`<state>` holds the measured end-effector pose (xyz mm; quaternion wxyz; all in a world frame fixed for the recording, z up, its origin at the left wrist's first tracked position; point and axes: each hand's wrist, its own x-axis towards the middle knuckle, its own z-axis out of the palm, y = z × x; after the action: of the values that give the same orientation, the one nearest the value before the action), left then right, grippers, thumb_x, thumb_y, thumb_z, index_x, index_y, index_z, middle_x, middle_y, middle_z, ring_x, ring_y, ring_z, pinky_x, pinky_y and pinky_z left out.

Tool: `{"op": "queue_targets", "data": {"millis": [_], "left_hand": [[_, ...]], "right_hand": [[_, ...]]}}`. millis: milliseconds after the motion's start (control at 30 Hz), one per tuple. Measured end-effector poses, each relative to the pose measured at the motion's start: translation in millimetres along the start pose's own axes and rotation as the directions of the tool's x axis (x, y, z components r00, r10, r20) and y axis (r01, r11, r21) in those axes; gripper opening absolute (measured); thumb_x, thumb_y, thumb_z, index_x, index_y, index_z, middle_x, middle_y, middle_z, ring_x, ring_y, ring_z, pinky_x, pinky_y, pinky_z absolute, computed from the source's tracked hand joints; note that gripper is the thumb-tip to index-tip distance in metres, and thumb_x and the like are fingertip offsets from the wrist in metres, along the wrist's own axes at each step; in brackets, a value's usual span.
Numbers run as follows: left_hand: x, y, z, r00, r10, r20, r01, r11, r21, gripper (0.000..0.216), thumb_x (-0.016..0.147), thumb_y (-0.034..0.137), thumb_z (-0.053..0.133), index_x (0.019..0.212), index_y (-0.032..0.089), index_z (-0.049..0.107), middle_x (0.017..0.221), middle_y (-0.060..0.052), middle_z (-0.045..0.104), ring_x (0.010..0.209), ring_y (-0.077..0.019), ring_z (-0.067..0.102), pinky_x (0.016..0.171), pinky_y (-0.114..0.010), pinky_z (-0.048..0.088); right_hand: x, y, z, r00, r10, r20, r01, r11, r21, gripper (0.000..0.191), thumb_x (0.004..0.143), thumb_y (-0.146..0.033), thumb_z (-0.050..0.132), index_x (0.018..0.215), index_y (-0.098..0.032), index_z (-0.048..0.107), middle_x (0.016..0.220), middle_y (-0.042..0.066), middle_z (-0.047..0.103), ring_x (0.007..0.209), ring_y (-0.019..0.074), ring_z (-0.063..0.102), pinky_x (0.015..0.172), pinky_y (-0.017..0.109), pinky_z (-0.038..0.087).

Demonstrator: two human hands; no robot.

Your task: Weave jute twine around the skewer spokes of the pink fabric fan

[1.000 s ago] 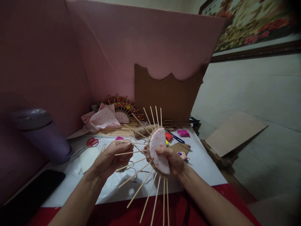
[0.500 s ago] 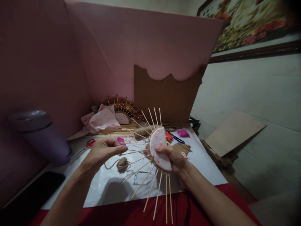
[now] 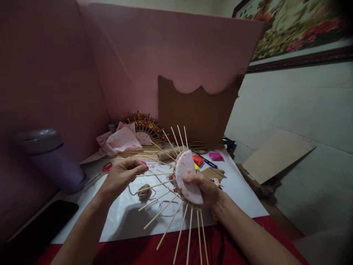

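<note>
My right hand (image 3: 202,186) grips a half-disc (image 3: 187,176) covered in pale fabric with small red prints, its thumb across the front. Thin wooden sticks (image 3: 169,228) fan out from its curved edge, which is wrapped in brown twine. My left hand (image 3: 124,176) is closed in a pinch at the left of the sticks. From its fingertips a thin strand of twine (image 3: 157,178) seems to run toward the half-disc. On the white sheet below lies a small ball of twine (image 3: 144,193) with a loose end curling off it.
Behind stand a decorated stick fan (image 3: 143,123), pink fabric (image 3: 121,140) and a twine roll (image 3: 167,154). Red-handled scissors (image 3: 107,167), a purple bottle (image 3: 55,165) and a dark phone (image 3: 46,224) are at left. A blue cutter (image 3: 210,163) and bright packets (image 3: 216,156) lie at right.
The half-disc has turned slightly in my right hand, its sticks swinging round. My left hand has moved a little up, still pinched.
</note>
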<state>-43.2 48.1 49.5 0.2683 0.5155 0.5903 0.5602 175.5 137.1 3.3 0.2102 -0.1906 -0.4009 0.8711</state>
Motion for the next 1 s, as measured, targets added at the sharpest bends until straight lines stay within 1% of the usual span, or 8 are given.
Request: {"op": "queue_targets", "data": {"millis": [67,133,200,333,533,733,867,1000], "left_hand": [[1.0,-6.0,10.0,0.998,-0.046,0.042,0.048,0.998,-0.042,0.023,0.062,0.032,0.069,0.052,0.013,0.06,0.042,0.006,0.041,0.038,-0.0044,0.031,0.036,-0.016,0.023],[-0.2,-12.7,24.2,0.992,-0.082,0.091,0.09,0.992,-0.084,0.025,0.062,0.033,0.069,0.052,0.013,0.059,0.043,0.006,0.042,0.039,-0.0045,0.032,0.036,-0.017,0.024],[-3.2,-19.2,39.5,0.991,-0.095,0.097,0.105,0.99,-0.1,0.024,0.062,0.033,0.068,0.053,0.013,0.059,0.043,0.005,0.043,0.038,-0.005,0.033,0.036,-0.017,0.024],[-7.6,-30.5,58.2,1.0,0.011,-0.01,-0.012,0.991,-0.137,0.025,0.066,0.033,0.065,0.053,0.014,0.057,0.047,0.002,0.051,0.042,-0.0083,0.042,0.04,-0.019,0.033],[-4.0,-38.1,55.6,0.993,0.05,-0.111,-0.065,0.989,-0.136,0.023,0.067,0.031,0.065,0.054,0.015,0.056,0.047,0.004,0.05,0.044,-0.0084,0.042,0.044,-0.02,0.033],[-4.1,-39.0,55.6,0.991,0.062,-0.116,-0.078,0.986,-0.145,0.021,0.067,0.028,0.066,0.054,0.015,0.056,0.049,0.004,0.051,0.046,-0.0088,0.043,0.046,-0.021,0.032],[-4.5,-41.4,56.4,0.992,0.051,-0.116,-0.067,0.988,-0.142,0.02,0.067,0.027,0.066,0.054,0.015,0.056,0.049,0.004,0.051,0.046,-0.0087,0.043,0.046,-0.02,0.032],[-6.6,-41.5,60.0,0.997,0.022,-0.079,-0.034,0.988,-0.153,0.018,0.066,0.023,0.065,0.053,0.015,0.055,0.047,0.004,0.05,0.043,-0.008,0.042,0.044,-0.02,0.033]], "right_hand": [[-1.3,0.9,2.0,1.0,0.002,0.024,-0.002,1.0,0.006,0.03,0.062,-0.019,0.066,0.089,-0.007,0.062,0.073,0.007,0.067,0.059,0.0116,0.061,0.055,0.021,0.048],[-2.4,3.2,3.7,0.999,0.007,0.043,-0.007,1.0,-0.002,0.031,0.062,-0.019,0.066,0.089,-0.007,0.062,0.074,0.007,0.067,0.059,0.0119,0.061,0.056,0.021,0.048],[-3.2,6.4,5.4,0.998,0.014,0.062,-0.013,1.0,-0.017,0.031,0.061,-0.019,0.067,0.088,-0.007,0.062,0.071,0.007,0.067,0.058,0.012,0.06,0.055,0.022,0.048],[-4.2,12.9,10.1,0.992,0.05,0.114,-0.046,0.998,-0.038,0.036,0.057,-0.018,0.069,0.09,-0.005,0.062,0.073,0.008,0.067,0.056,0.0115,0.06,0.053,0.021,0.047],[-5.2,16.6,15.7,0.992,0.05,0.112,-0.049,0.999,-0.016,0.037,0.058,-0.016,0.067,0.094,-0.005,0.061,0.076,0.009,0.068,0.06,0.0124,0.062,0.058,0.022,0.048],[-4.7,17.8,15.3,0.976,0.054,0.212,-0.057,0.998,0.006,0.035,0.059,-0.017,0.064,0.092,-0.005,0.061,0.073,0.009,0.067,0.061,0.0134,0.062,0.062,0.025,0.048],[-3.7,19.9,11.9,0.987,0.042,0.155,-0.043,0.999,0.0,0.034,0.059,-0.015,0.064,0.092,-0.006,0.061,0.072,0.008,0.067,0.061,0.0127,0.061,0.06,0.023,0.047],[-3.2,18.8,12.6,0.994,0.029,0.108,-0.029,1.0,-0.002,0.032,0.057,-0.015,0.066,0.088,-0.006,0.062,0.069,0.007,0.067,0.059,0.0122,0.06,0.059,0.023,0.047]]}}
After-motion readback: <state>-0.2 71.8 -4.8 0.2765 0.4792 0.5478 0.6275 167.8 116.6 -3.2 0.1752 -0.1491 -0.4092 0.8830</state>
